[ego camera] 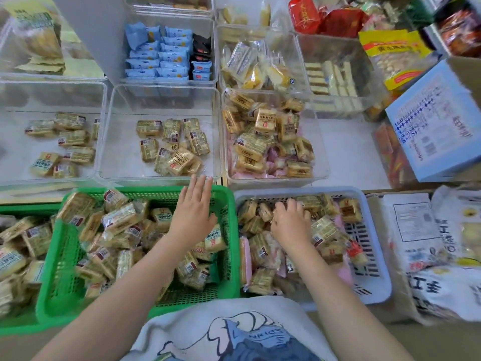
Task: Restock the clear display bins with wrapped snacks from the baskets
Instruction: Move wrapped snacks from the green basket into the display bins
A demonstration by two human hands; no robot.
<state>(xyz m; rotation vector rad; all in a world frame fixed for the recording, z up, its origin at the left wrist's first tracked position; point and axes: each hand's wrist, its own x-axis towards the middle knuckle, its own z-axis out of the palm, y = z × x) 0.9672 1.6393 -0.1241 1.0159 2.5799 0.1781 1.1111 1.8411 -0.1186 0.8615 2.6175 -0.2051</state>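
Note:
My left hand [194, 204] hovers open, fingers straight, over the far rim of the green basket [229, 230], which is full of wrapped snacks [119, 220]. My right hand [290, 221] reaches into the pale blue basket [374, 241], its fingers curled down onto brown-wrapped snacks [322, 230]. Just beyond the baskets stand three clear display bins: the left bin [101, 105] and middle bin [216, 152] hold a few snacks each, and the right bin [320, 157] is piled with them.
Further back, clear bins hold blue packets [158, 56], yellow cakes [260, 71] and wafers [333, 79]. A blue carton [437, 121] sits at right, large printed bags [429, 243] at lower right. A second green basket [15, 256] lies at far left.

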